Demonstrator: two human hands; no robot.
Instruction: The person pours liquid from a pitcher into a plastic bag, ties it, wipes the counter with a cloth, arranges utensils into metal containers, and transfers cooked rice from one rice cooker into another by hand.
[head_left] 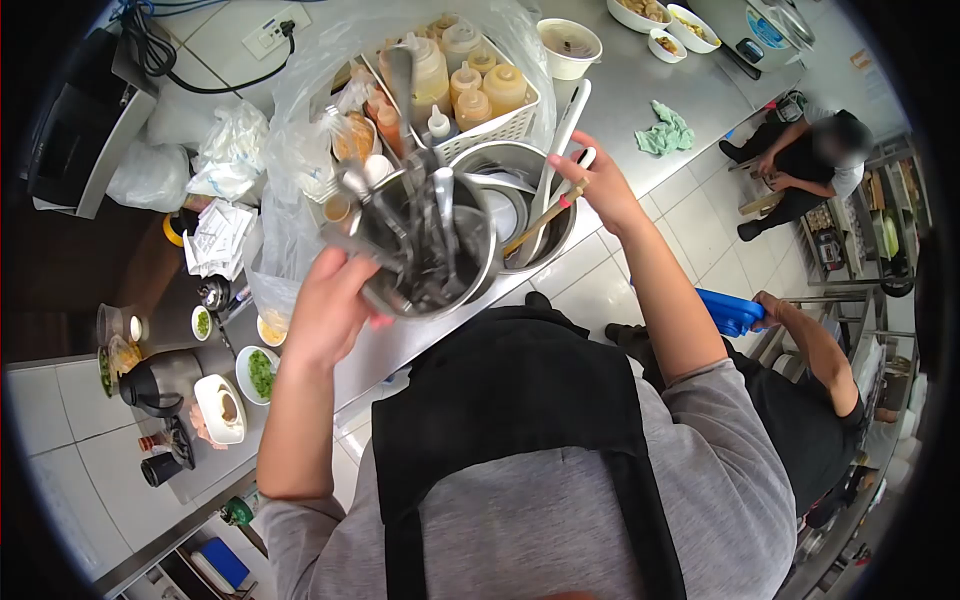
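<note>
My left hand (335,300) is closed around the near left side of a metal pot (478,235). The pot is tilted and packed with metal utensils (415,245), blurred by motion. Beside it on the right stands a second metal pot (568,235), holding a metal bowl (503,208) and several long-handled tools. My right hand (605,190) has its fingers around a white-handled utensil (586,158) in this second pot. Against that hand leans a wooden-handled tool (545,222) with a pink band. A longer white handle (570,115) rises just left of my fingers.
A white basket (515,118) of sauce bottles stands behind the pots, with plastic wrap around it. A lidded tub (570,48) and a green cloth (665,130) lie farther along the steel counter (640,90). Bowls of chopped greens (260,375) sit left. Two people are at right, one holding a blue tray (730,312).
</note>
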